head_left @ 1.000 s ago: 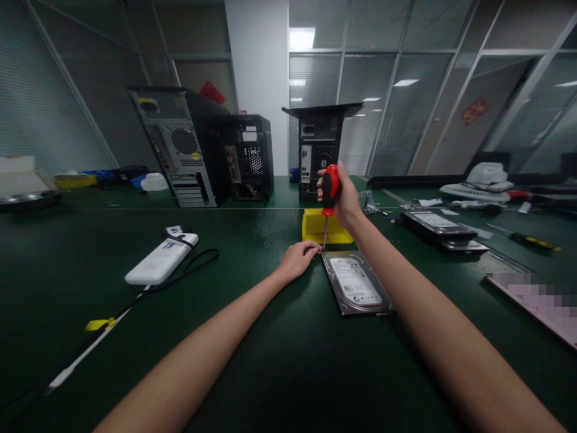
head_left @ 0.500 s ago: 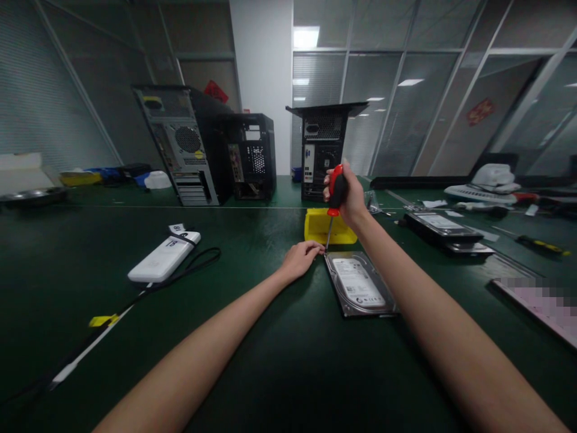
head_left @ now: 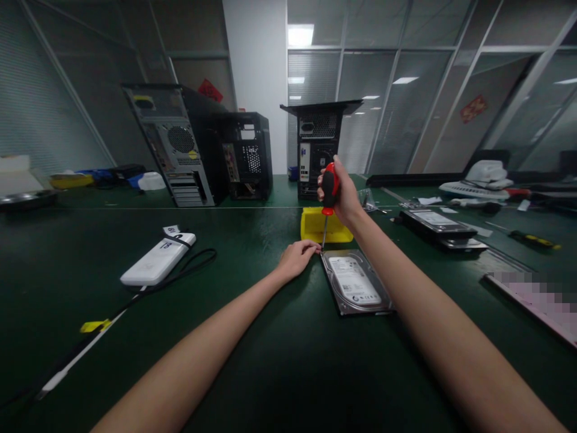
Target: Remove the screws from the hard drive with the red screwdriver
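A silver hard drive (head_left: pixel 357 282) lies flat, label up, on a dark green work table (head_left: pixel 252 337), just right of centre in the head view, as a red-handled screwdriver (head_left: pixel 329 195) stands nearly upright over it with its tip at the drive's far-left corner. The right hand (head_left: pixel 341 193) wraps the red handle in a closed fist, fingers curled tight around it, the forearm running back toward 5 o'clock. The left hand (head_left: pixel 297 257) rests on the table at 9 o'clock from that corner, its fingers bent and drawn together, the fingertips (head_left: pixel 314 245) meeting the screwdriver's shaft near the tip; whether they pinch the shaft or a screw is too small to tell. Directly beyond the drive, at 12 o'clock, sits a small yellow bin (head_left: pixel 325 228), partly hidden by the screwdriver and the right wrist. Out at 9 o'clock, well apart, a white power bank (head_left: pixel 157 260) lies with a black cord (head_left: pixel 189 272) looping beside it and trailing toward the near-left edge past a yellow tag (head_left: pixel 94 326). At 2 o'clock a second hard drive (head_left: pixel 437 227) rests on the table, with a yellow-and-black screwdriver (head_left: pixel 532 240) farther right. Three open computer towers stand along the back: a grey tower (head_left: pixel 174 147) at 10 o'clock, a black tower (head_left: pixel 249 156) beside it, and another black tower (head_left: pixel 318 144) behind the right hand.
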Demonstrator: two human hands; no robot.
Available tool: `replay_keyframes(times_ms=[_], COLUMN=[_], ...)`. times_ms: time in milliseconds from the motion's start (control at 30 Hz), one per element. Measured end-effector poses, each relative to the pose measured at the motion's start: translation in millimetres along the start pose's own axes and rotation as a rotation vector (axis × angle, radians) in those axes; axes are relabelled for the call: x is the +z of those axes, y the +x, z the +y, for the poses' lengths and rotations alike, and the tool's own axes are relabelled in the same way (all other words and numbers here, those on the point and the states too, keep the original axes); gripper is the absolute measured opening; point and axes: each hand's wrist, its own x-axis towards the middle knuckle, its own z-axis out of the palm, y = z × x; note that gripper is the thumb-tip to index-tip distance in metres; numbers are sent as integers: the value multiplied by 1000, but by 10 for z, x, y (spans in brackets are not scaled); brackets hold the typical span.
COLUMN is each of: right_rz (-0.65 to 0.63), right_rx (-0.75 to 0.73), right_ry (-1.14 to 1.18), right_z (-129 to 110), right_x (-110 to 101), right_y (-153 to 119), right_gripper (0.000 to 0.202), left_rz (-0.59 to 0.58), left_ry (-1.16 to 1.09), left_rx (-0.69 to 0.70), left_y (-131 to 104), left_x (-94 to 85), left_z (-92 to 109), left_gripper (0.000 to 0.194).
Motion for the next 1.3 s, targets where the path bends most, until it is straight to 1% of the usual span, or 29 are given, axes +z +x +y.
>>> replay_keyframes(times_ms=[100, 167, 333, 467, 533, 667, 800, 967, 1133, 1300], right_rz=[-14, -11, 8, 31, 37, 9, 14, -1, -14, -11], right_rx=[50, 59, 9, -22, -24, -9, -27, -63, -67, -75], right_ry=[16, 27, -17, -41, -27, 7, 27, 1, -22, -43], right_z=[-16, -27, -24, 5, 13, 0, -24, -23, -10, -13], right_x=[-10, -5, 15, 2, -4, 9, 42, 77, 89, 96], right_y=[-2, -12, -28, -13, -10, -25, -52, -67, -63, -77], right_gripper=[55, 58, 50, 47, 47, 52, 53, 49, 50, 50], left_rz=[1, -2, -11, -16, -13, -9, -3, -10, -14, -7], left_ry=[1, 4, -12, -13, 1, 24, 28, 47, 44, 35], left_rx=[3, 3, -16, -4, -6, -14, -4, -8, -25, -9], left_y=[6, 9, 2, -1, 1, 2, -6, -1, 12, 4], left_x=[3, 5, 7, 6, 5, 3, 2, 6, 19, 14], left_z=[-3, -7, -9, -4, -3, -11, -21, -31, -33, -28], left_gripper=[27, 27, 25, 25, 25, 24, 22, 22, 22, 22])
